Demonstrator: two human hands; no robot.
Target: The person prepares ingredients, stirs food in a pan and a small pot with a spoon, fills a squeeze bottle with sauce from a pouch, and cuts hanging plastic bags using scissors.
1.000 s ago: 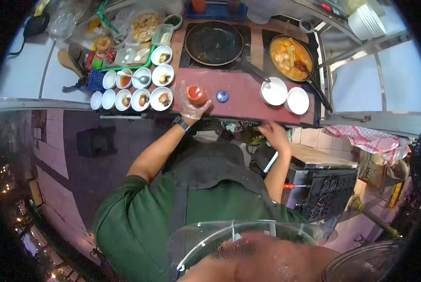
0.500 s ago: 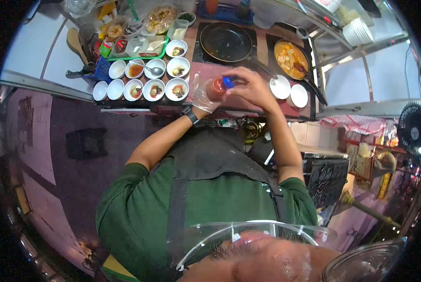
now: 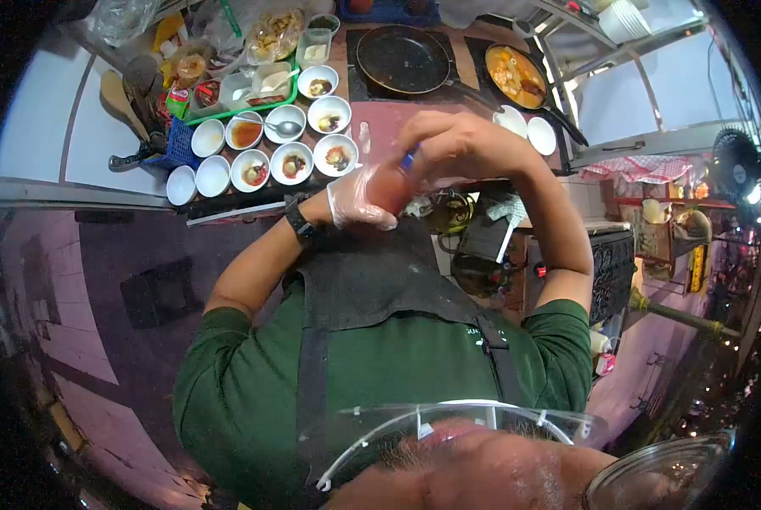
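Observation:
In a clear plastic glove, my left hand (image 3: 353,201) is wrapped round a bottle of red sauce (image 3: 387,189), held tilted in front of my apron. The fingers of my right hand (image 3: 461,146), which shows no glove, close over the blue cap (image 3: 408,160) at the bottle's top. That hand covers most of the cap. Left of the bottle stand several white bowls with dabs of seasoning; the closest bowl (image 3: 336,155) is beside my gloved hand. A spoon (image 3: 285,128) lies across the bowls behind.
A dark frying pan (image 3: 404,59) sits on the stove at the back. Right of it, a second pan (image 3: 516,76) holds orange stew, its handle pointing toward me. White bowls (image 3: 541,136) stand at the counter's right. A green tray (image 3: 289,92) and a blue basket (image 3: 179,144) are at the left.
The bottle and both hands have come closer to my body and tilted. My right hand now covers more of the blue cap. The view has shifted slightly.

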